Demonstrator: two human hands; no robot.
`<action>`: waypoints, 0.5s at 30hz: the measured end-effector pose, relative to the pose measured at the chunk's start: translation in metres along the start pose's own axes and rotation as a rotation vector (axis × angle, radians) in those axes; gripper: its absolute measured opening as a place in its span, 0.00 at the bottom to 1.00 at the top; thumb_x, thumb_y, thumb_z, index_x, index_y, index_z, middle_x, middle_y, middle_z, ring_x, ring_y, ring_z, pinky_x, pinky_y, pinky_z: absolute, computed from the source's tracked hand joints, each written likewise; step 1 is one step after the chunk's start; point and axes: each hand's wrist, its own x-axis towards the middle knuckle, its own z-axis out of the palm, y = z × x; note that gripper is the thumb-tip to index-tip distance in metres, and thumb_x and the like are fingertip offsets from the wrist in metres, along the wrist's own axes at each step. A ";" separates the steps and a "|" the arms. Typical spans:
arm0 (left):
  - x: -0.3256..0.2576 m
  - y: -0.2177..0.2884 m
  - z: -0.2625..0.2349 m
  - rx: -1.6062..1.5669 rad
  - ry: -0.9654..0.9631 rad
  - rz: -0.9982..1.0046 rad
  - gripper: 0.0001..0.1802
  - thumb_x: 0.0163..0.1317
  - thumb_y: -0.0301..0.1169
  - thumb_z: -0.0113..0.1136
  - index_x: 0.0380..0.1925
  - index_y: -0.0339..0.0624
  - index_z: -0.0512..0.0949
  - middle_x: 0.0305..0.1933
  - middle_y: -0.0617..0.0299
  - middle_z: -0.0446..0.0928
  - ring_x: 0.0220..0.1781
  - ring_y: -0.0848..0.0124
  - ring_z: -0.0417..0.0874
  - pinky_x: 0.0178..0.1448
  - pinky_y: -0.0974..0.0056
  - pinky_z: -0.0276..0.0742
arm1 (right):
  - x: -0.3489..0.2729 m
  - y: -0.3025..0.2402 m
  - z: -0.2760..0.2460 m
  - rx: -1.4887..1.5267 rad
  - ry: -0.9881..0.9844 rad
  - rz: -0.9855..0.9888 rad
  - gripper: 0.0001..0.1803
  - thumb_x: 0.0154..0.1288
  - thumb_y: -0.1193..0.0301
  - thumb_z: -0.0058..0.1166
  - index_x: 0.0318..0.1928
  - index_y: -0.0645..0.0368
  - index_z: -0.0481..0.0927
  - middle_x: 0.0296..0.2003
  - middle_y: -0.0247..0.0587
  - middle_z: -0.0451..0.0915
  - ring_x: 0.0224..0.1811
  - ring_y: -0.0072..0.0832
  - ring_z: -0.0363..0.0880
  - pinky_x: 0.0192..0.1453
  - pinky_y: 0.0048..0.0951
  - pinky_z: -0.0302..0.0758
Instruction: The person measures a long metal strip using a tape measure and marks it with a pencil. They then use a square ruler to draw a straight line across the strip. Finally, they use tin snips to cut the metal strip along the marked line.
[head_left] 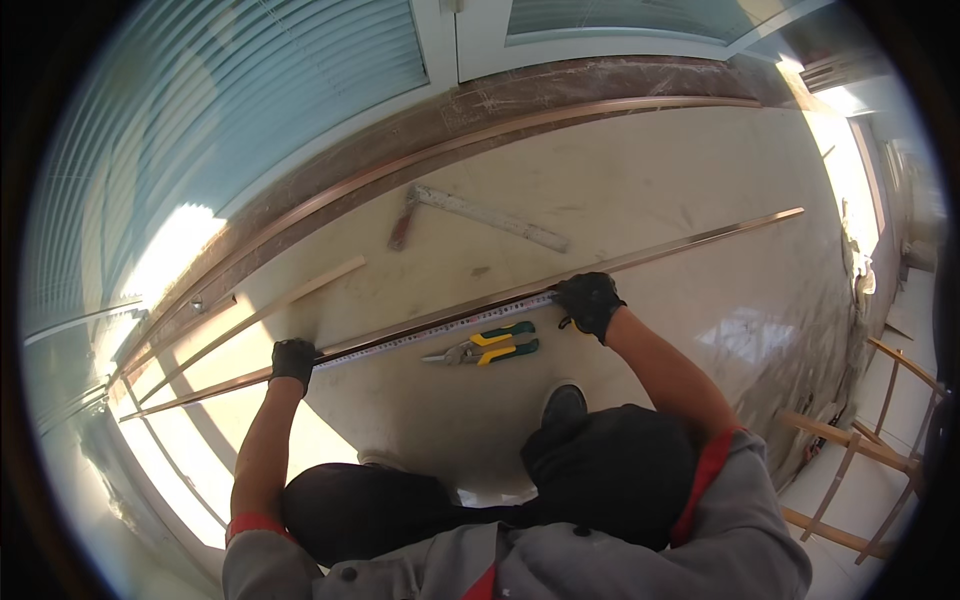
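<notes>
A long copper-coloured metal trim strip [690,243] lies slantwise across the pale floor slab. Along its near edge runs the white blade of a tape measure [440,328], pulled out between my hands. My right hand [588,302], in a black glove, is closed round the tape measure; a bit of yellow shows under the fingers. My left hand [294,362], gloved too, is closed at the other end of the blade, against the strip; its fingertips are hard to make out. Just on my side of the tape lie tin snips [490,345] with yellow and green handles.
Beyond the strip lies a worn try square [490,216] with a reddish handle. A shorter strip [310,285] rests to the left, and another long trim strip [500,128] runs beneath the glazed doors [460,90]. Wooden frames [850,450] stand at the right.
</notes>
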 end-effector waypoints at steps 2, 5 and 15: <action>-0.005 -0.002 -0.001 -0.028 0.028 -0.006 0.17 0.57 0.33 0.67 0.48 0.59 0.84 0.47 0.61 0.84 0.53 0.64 0.85 0.53 0.59 0.80 | 0.000 -0.009 0.000 0.023 0.113 0.026 0.07 0.61 0.66 0.53 0.35 0.46 0.84 0.35 0.33 0.85 0.41 0.34 0.85 0.43 0.39 0.80; -0.007 0.011 -0.023 0.023 0.074 0.026 0.14 0.62 0.35 0.63 0.47 0.62 0.84 0.47 0.63 0.84 0.53 0.66 0.85 0.53 0.60 0.80 | -0.007 0.004 -0.004 -0.011 0.133 0.004 0.06 0.59 0.66 0.55 0.33 0.47 0.85 0.32 0.35 0.85 0.38 0.36 0.86 0.40 0.40 0.80; 0.000 0.007 -0.056 0.073 -0.059 0.088 0.12 0.64 0.34 0.59 0.47 0.60 0.84 0.49 0.62 0.84 0.55 0.65 0.85 0.55 0.57 0.77 | 0.004 -0.007 -0.020 -0.044 -0.067 0.090 0.05 0.56 0.69 0.58 0.33 0.49 0.86 0.32 0.38 0.86 0.38 0.38 0.88 0.38 0.42 0.82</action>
